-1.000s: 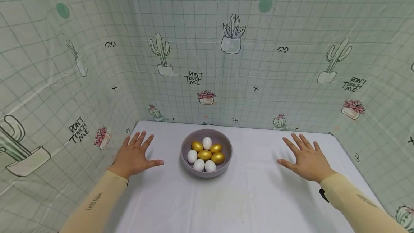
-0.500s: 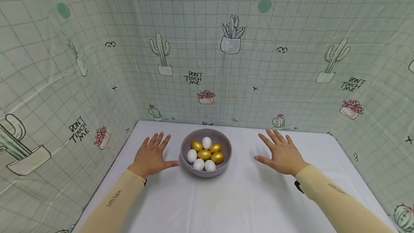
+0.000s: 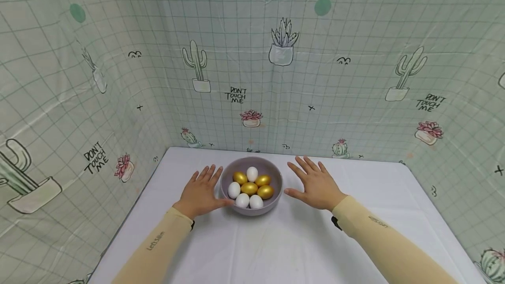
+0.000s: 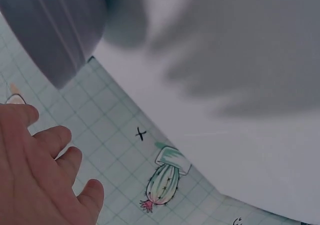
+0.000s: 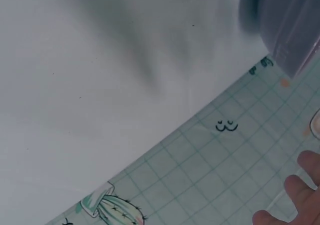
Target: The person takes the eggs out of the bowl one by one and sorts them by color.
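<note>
A round mauve bowl [image 3: 252, 211] stands on the white table and holds several white eggs [image 3: 234, 190] and several gold eggs [image 3: 249, 188]. My left hand [image 3: 200, 194] is at the bowl's left side, fingers spread, its thumb overlapping the near left rim in the head view. On the other side my right hand [image 3: 315, 184] hovers with straight fingers, its thumb tip just short of the bowl's right wall. Neither hand holds anything. The bowl's outer wall [image 4: 55, 30] shows in the left wrist view beyond the left fingers, and the bowl [image 5: 292, 27] also appears at the top right of the right wrist view.
The white table [image 3: 260, 249] reaches back to a cloth backdrop [image 3: 300, 113] printed with cacti and grid lines. This cloth also hangs along the left and right sides. Shadows of the hands fall on the tabletop.
Both hands have moved inward toward the bowl, the left one rightward and the right one leftward, fingers still spread. The bowl and its eggs stay in place.
</note>
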`<action>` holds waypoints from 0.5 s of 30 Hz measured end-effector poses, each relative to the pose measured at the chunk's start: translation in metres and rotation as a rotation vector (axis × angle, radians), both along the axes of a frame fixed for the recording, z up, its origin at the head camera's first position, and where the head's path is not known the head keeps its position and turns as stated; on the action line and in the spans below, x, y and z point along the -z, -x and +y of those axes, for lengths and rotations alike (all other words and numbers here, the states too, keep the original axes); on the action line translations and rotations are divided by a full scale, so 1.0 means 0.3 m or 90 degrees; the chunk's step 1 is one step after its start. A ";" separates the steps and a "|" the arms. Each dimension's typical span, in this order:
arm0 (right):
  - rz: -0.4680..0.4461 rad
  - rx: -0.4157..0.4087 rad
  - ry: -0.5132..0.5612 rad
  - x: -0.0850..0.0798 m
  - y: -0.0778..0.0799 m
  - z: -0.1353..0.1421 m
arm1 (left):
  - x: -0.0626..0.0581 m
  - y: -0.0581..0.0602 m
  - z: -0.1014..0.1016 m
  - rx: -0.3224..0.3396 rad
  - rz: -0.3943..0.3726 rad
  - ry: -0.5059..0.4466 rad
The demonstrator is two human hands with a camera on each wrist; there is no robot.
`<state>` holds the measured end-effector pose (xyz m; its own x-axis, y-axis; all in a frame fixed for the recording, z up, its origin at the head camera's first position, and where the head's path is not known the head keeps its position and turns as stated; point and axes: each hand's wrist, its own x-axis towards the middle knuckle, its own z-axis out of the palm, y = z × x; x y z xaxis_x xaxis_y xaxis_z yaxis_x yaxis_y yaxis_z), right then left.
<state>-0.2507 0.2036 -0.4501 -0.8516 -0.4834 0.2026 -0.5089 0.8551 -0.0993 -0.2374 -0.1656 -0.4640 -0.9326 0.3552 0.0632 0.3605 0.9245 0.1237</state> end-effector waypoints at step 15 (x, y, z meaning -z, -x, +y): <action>-0.044 -0.015 0.009 0.028 0.020 -0.101 | 0.051 0.014 0.057 -0.010 -0.037 -0.030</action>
